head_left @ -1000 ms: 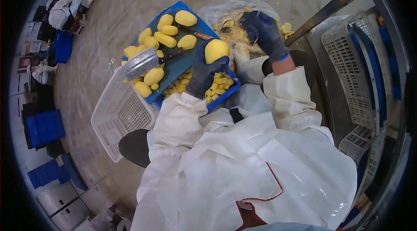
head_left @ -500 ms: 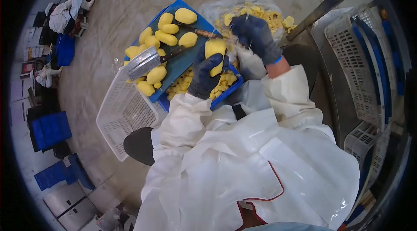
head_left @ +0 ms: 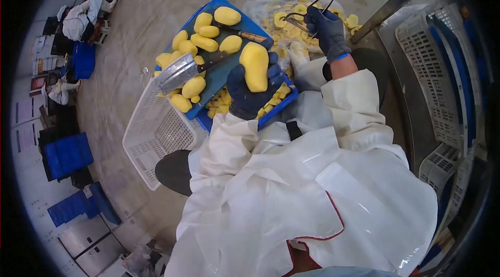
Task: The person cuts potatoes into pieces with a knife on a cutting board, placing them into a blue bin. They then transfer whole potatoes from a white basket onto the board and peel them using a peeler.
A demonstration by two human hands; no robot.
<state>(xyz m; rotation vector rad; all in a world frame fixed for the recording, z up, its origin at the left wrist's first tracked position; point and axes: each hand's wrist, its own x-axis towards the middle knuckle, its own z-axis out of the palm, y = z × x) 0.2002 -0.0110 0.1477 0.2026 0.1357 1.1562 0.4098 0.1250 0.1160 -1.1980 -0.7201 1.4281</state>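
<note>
A peeled yellow potato (head_left: 254,67) rests upright in my gloved left hand (head_left: 242,96), its fingers wrapped round the lower part. My gloved right hand (head_left: 328,35) is closed on a thin-framed peeler (head_left: 296,23), held apart from the potato, over a clear plastic bag (head_left: 260,5) of yellow peelings and slices. Left of the potato, a blue cutting board (head_left: 220,74) carries several peeled potatoes (head_left: 204,42), a cleaver (head_left: 178,73) and a wooden-handled knife (head_left: 253,36). Partly under the board, a blue crate (head_left: 278,111) holds cut potato pieces.
A white perforated basket (head_left: 136,139) stands beside my left knee. To the right are a metal frame (head_left: 398,1) and stacked white baskets (head_left: 424,79). Two people in white (head_left: 78,22) are far off at the left, near blue bins (head_left: 67,154).
My right hand has moved right and slightly down, away from the potato, and the peeler now shows clearly. The potato shows more fully in my left hand. The whole view has shifted slightly.
</note>
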